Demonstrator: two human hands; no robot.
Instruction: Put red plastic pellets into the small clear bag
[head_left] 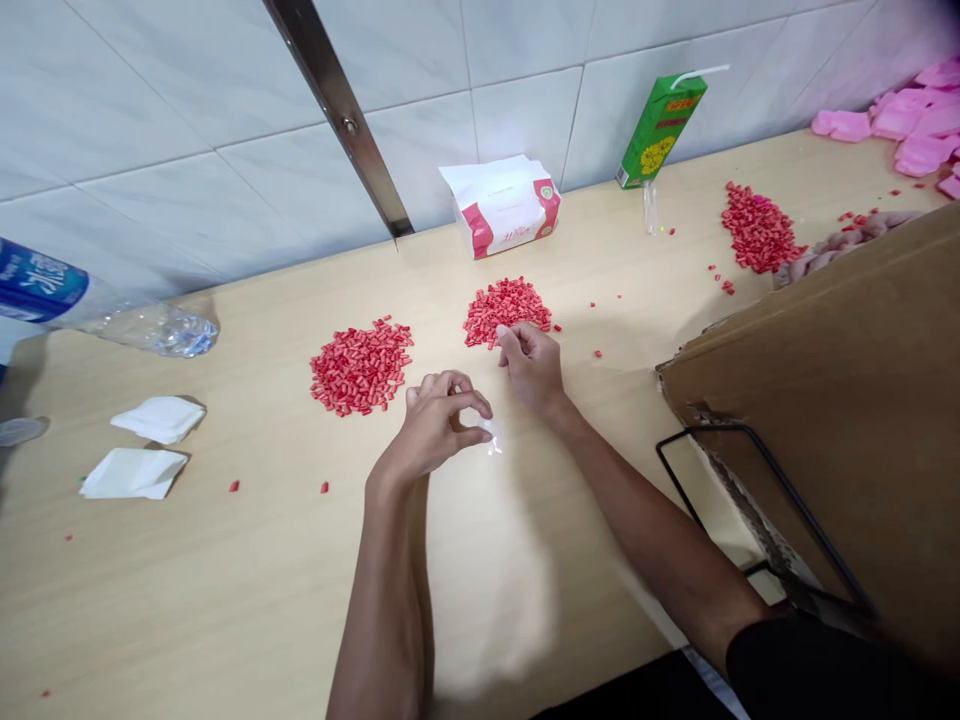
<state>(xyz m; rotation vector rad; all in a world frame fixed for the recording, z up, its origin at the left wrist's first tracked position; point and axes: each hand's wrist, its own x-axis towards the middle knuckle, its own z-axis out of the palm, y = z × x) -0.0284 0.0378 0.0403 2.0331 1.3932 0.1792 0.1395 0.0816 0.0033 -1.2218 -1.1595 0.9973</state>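
Observation:
My left hand (442,422) is above the middle of the table, thumb and index finger curved round a small whitish, partly see-through plastic piece (493,443) that shows at the fingertips. Its exact kind is too small to make out. Closed in a pinch, my right hand (534,368) is at the near edge of the middle pile of small red pieces (510,305). Whatever its fingertips hold, if anything, is hidden. Another pile of red pieces (360,368) lies just beyond and left of my left hand.
A tissue pack (510,215) and a green drink carton (661,135) stand by the tiled wall. A bottle (112,305) and folded tissues (159,418) are at left. At right, a cardboard box (825,400) partly hides another person's hand (847,240) beside a red pile (757,230).

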